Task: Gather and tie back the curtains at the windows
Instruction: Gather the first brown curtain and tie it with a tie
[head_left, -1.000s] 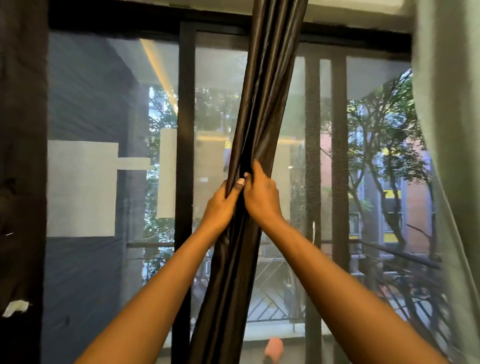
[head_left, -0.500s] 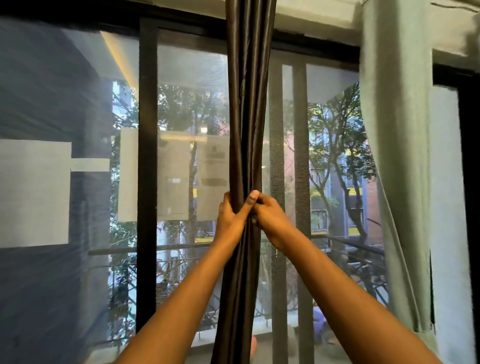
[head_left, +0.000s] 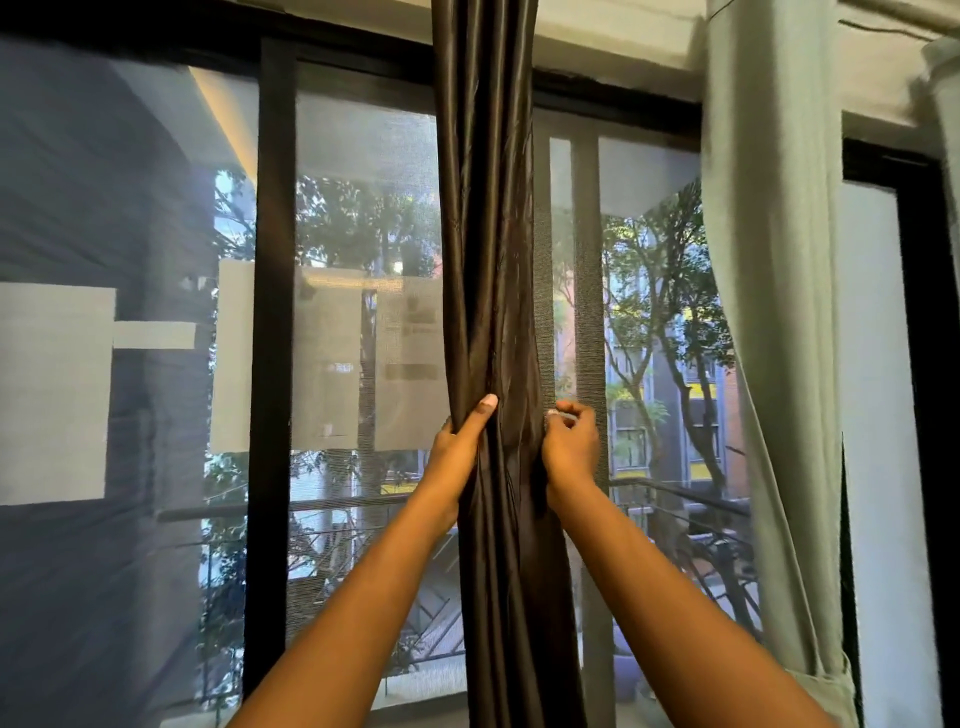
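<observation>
Your left hand (head_left: 460, 447) wraps the bunched dark curtain (head_left: 491, 260) hanging mid-window; your right hand (head_left: 571, 441) pinches its right edge. Keep both grips tight, gathering the folds evenly before tying.

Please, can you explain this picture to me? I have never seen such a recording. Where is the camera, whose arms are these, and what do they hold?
There is no machine here. A person wears one wide-angle camera on the head, so you look along their two bare arms toward a window. The left hand wraps around the gathered dark brown curtain, with the thumb lying up along its folds. The right hand has curled fingers at the curtain's right edge and seems to pinch the fabric there. The curtain hangs bunched into a narrow column in front of the black window frame. On the right hangs a pale green curtain, which looks gathered low down. No tie or cord is visible in the hands. Outside are trees and buildings.
</observation>
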